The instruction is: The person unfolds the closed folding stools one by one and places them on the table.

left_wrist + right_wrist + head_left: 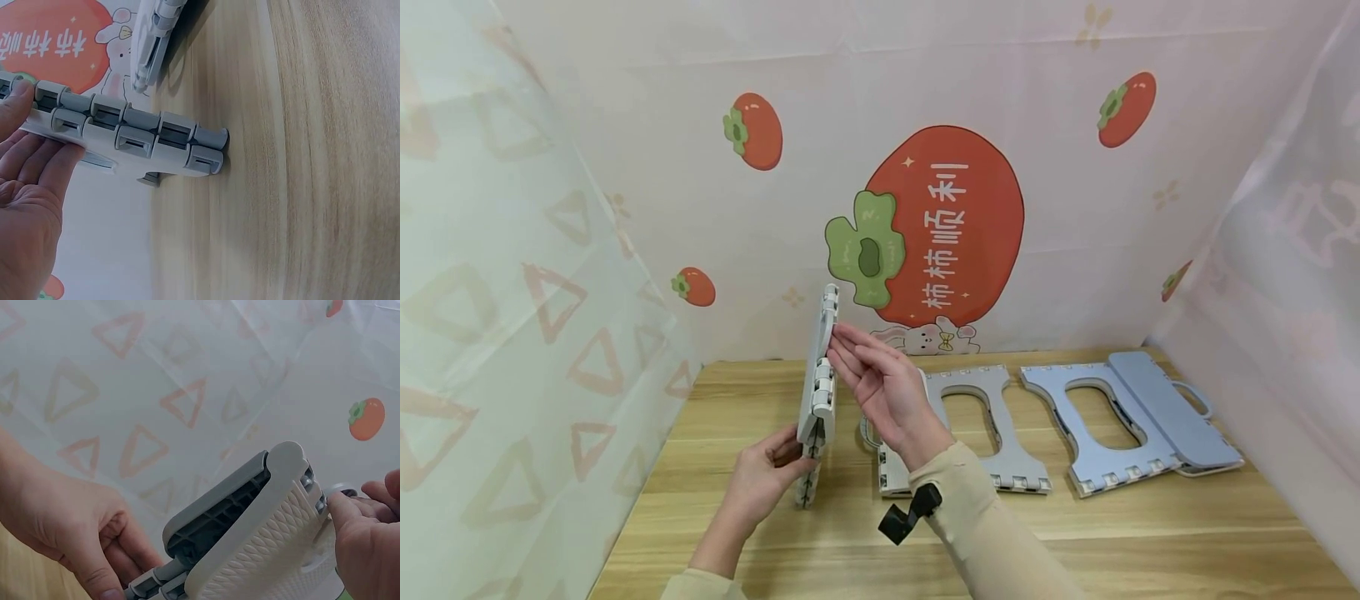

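A white-and-grey folding stool [823, 392] stands on edge, partly folded, with its hinged side toward me. My left hand [756, 479] grips its lower hinged part, the thumb on the near side and the fingers behind. In the left wrist view the hinge row of the stool [131, 131] runs down to the tabletop. Higher up, my right hand [887, 387] touches the stool's right side near its handle with fairly straight fingers, palm turned to view. From the right wrist view, a textured white panel of the stool [256, 544] shows beside a dark ribbed grey one.
Right of the held stool, a grey folding stool [1015, 417] lies flat on the wooden table [730, 392], partly behind my right forearm. Farther right lies a light-blue folding stool [1165, 408] with a loop handle. Printed cloth [647, 100] hangs around the back and sides.
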